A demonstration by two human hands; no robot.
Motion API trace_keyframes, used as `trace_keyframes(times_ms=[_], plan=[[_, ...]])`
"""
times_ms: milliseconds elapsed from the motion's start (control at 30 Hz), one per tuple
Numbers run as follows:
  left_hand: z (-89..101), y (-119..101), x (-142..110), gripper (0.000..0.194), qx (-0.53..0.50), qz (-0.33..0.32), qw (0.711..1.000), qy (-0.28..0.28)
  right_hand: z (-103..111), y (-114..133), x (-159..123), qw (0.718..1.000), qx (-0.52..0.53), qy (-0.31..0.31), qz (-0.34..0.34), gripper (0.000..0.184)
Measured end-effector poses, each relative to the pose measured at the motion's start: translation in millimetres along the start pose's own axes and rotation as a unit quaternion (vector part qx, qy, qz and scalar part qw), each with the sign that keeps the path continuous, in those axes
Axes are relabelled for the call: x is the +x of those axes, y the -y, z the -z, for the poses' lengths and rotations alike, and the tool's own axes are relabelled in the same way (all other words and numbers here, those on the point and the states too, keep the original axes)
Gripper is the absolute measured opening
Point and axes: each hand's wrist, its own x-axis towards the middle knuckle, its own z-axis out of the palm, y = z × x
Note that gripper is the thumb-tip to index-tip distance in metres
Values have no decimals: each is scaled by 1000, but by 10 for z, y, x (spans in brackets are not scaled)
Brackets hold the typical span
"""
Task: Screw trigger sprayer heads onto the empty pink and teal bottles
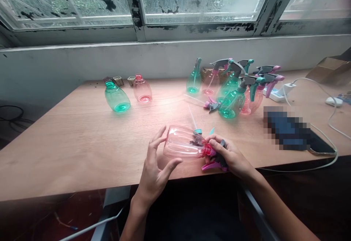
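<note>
A clear pink spray bottle [183, 144] lies sideways above the table's front edge, its base to the left and its ribbed neck to the right. My right hand [229, 155] is closed at the neck, thumb and fingers pinching there. A grey spray head with a pink trigger [211, 166] sits under that hand; whether it is joined to the bottle cannot be made out. My left hand [156, 168] is spread around the base, thumb below and fingers beside it, close to or lightly touching. Behind the bottle lies a green-collared spray head [197, 132], partly seen through the plastic.
Bottles without heads, one green [117, 98] and one pink [142, 89], stand at the back left. Several assembled spray bottles [231, 104] crowd the back right, beside a loose pink-and-grey spray head [211, 105]. A blurred phone-like object [287, 129], white cable [333, 115] and power strip [276, 94] lie right.
</note>
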Motion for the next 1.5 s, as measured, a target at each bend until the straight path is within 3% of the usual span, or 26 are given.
trace_keyframes(times_ms=[267,467,700,867,1033,1100,1167,1267,1333,1367,1433,1500], plan=[[-8,-7,28,52,89,-33,994,-49,-11,-20,19,999,-2,-47,-3,44],[4,-16,12,72,82,-49,995,-6,-35,2,14,999,21,-32,8,40],[-9,5,-7,47,-12,-38,999,-29,-17,6,9,999,36,-27,-27,45],[-13,-16,31,47,113,-103,985,-79,-14,-7,24,998,19,-58,-4,50],[8,-20,-29,56,59,-74,995,-39,-29,-14,21,997,4,-74,14,47],[11,-73,-94,63,-11,-6,998,-54,-24,-14,-8,994,-56,-77,57,43],[2,-167,-156,74,-100,72,989,-80,-15,-6,-68,971,-165,-85,151,37],[-52,-334,-210,83,-166,118,977,-56,-21,16,-198,890,-307,-78,329,22],[-124,-422,-222,72,-157,116,978,-75,-47,27,-274,847,-342,-58,404,18],[-168,-454,-227,61,-146,108,978,-101,-66,28,-298,841,-341,-59,417,19],[-252,-490,-234,49,-110,41,982,-148,-109,20,-309,869,-301,-100,379,26],[-305,-496,-233,51,-64,-62,984,-152,-150,5,-281,927,-213,-151,270,47]])
